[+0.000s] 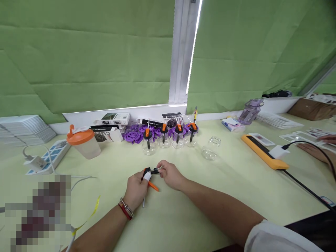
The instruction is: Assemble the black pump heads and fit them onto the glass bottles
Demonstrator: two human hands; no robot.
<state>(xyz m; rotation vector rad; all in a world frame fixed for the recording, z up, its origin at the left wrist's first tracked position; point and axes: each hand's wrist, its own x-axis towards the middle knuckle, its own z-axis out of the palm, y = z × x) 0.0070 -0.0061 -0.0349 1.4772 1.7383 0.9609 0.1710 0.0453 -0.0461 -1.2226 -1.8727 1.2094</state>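
Hands meet mid-table: left hand [137, 187] and right hand [170, 174] together pinch a small black-and-orange cap piece [151, 172], fingers closed on it.

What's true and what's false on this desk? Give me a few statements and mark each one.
1. The left hand and right hand together hold a small black-and-orange pump cap. True.
2. Five capped glass bottles stand in the row. False: four capped glass bottles stand there, and an uncapped bottle sits apart to their right.
3. An orange-lidded cup stands left of the row. True.
4. The orange power strip has nothing plugged in. False: a white plug with a black cable sits in it.
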